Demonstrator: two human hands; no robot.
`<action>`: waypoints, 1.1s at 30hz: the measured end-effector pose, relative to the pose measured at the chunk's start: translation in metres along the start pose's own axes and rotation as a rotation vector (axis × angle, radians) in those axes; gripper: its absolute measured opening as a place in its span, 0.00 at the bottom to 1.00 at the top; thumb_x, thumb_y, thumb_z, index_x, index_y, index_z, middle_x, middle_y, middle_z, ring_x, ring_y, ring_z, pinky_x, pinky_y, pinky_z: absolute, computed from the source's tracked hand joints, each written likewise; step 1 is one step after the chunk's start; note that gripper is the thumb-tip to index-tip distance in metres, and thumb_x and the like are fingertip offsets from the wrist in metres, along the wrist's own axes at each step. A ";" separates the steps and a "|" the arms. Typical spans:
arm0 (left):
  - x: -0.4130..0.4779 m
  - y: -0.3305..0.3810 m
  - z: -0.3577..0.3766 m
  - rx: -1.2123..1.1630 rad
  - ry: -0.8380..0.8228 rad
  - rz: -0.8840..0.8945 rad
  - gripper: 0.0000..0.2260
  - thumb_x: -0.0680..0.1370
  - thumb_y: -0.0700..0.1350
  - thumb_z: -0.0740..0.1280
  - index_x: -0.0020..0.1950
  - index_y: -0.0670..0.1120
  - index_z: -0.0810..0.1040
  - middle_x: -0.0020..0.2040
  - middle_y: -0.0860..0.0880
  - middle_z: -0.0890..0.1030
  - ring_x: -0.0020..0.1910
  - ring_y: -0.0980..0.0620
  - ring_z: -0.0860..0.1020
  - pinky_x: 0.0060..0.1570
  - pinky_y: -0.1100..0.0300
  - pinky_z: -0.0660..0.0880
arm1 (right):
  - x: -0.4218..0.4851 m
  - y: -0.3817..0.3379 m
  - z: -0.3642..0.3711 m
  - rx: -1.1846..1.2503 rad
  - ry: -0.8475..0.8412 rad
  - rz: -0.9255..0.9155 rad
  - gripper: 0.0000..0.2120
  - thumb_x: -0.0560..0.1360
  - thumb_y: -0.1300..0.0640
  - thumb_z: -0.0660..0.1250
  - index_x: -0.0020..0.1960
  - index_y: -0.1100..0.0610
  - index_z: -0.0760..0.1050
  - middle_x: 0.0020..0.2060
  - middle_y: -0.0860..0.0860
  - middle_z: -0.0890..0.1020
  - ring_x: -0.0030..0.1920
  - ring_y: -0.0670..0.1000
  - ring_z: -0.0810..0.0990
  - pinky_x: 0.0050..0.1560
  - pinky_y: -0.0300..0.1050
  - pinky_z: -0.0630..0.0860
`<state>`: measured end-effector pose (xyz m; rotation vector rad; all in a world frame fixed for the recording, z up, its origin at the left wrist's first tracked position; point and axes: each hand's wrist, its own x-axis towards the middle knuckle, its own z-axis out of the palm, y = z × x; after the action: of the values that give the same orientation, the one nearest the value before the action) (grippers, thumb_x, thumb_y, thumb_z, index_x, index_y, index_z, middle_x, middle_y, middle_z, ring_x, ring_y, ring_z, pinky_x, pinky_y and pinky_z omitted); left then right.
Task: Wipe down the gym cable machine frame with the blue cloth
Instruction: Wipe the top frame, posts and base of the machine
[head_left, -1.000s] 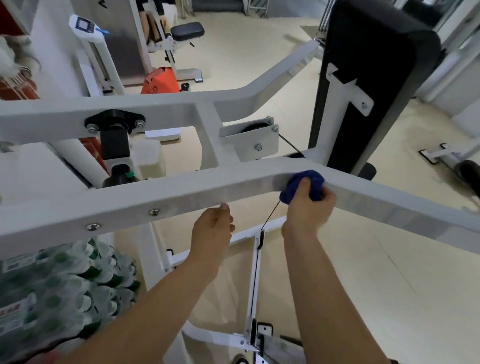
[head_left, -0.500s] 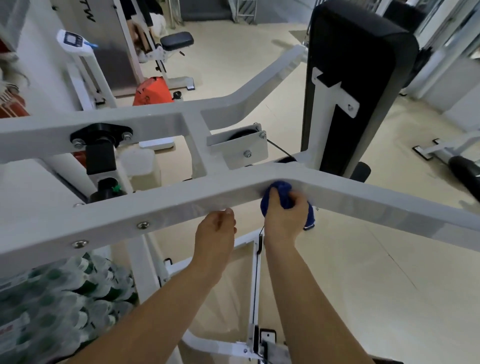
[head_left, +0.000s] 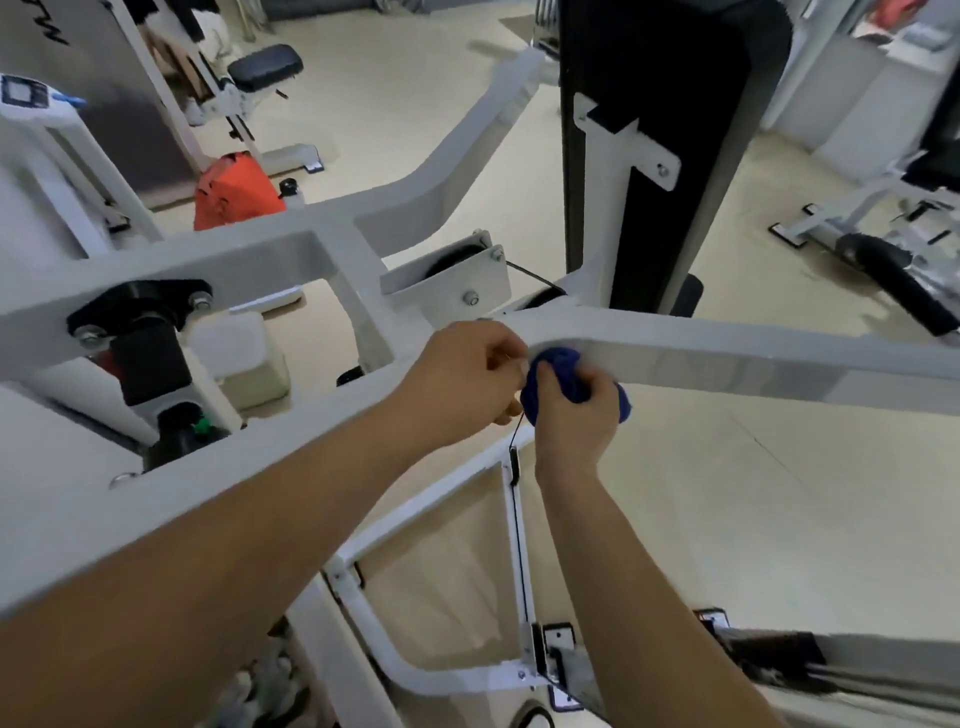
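**Q:** What is at the left of the frame?

**A:** A black bolted mount (head_left: 140, 306) sits on the white cable machine frame (head_left: 753, 358). The frame's near beam runs from the lower left to the right edge. An orange object (head_left: 239, 192) sits on the floor behind, at upper left.

**Q:** And the hands?

**A:** At centre, the left hand (head_left: 462, 374) lies over the bend in the beam. Its fingers are curled tight, right beside the blue cloth (head_left: 558, 371). I cannot tell whether it pinches anything. Just to its right, the right hand (head_left: 576, 415) grips the cloth, bunched into a ball, and presses it against the beam's near face at the bend. A thin black cable (head_left: 514, 465) hangs below, between the two wrists.

**Q:** Further right?

**A:** A tall black pad (head_left: 675, 156) stands upright behind the beam, at upper centre-right.
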<state>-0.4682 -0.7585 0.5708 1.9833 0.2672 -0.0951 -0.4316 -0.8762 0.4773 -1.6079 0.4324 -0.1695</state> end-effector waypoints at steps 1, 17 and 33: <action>0.008 0.005 -0.010 0.013 0.008 0.041 0.05 0.80 0.42 0.67 0.53 0.48 0.82 0.44 0.50 0.85 0.39 0.50 0.85 0.48 0.52 0.84 | -0.005 0.003 0.004 -0.004 0.016 0.011 0.08 0.74 0.53 0.75 0.44 0.48 0.75 0.43 0.43 0.81 0.44 0.43 0.80 0.50 0.43 0.78; 0.139 0.042 0.043 0.716 -0.359 0.592 0.16 0.78 0.42 0.65 0.65 0.51 0.80 0.59 0.51 0.77 0.55 0.52 0.75 0.57 0.57 0.72 | 0.027 -0.003 -0.013 0.113 0.287 0.035 0.08 0.75 0.57 0.74 0.50 0.55 0.77 0.49 0.51 0.81 0.46 0.47 0.81 0.49 0.41 0.79; 0.188 0.071 0.117 0.528 -0.586 0.631 0.15 0.76 0.47 0.69 0.62 0.57 0.82 0.55 0.59 0.76 0.48 0.58 0.77 0.51 0.62 0.75 | 0.077 -0.013 -0.063 0.164 0.541 0.063 0.10 0.78 0.55 0.73 0.54 0.48 0.73 0.51 0.45 0.79 0.50 0.39 0.79 0.49 0.31 0.75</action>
<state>-0.2630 -0.8657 0.5503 2.3539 -0.8343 -0.3569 -0.3819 -0.9633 0.4842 -1.3724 0.8602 -0.5837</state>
